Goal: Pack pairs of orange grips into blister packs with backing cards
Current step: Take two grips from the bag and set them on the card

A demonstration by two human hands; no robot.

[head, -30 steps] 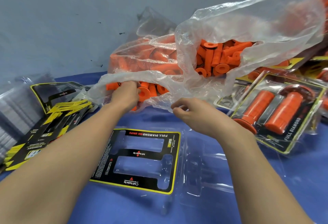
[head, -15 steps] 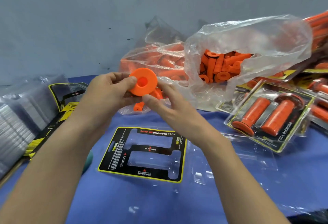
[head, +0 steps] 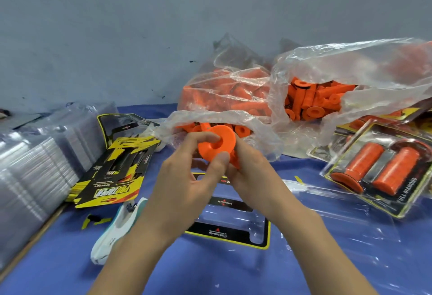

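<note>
Just pulled from the bag (head: 233, 107); now held up over the open pack.
Nearest, beneath the wrists: backing card (head: 233, 234) in the open blister pack (head: 327, 210), still without grips. Above it, pinching the orange grip (head: 216, 145) by its flange with left hand (head: 187, 182) thumb and forefinger, right hand (head: 254, 173) curled round it from behind (second grip (head: 235, 163) half hidden). Beyond, bag let go: picking done, seating probably next.
</note>
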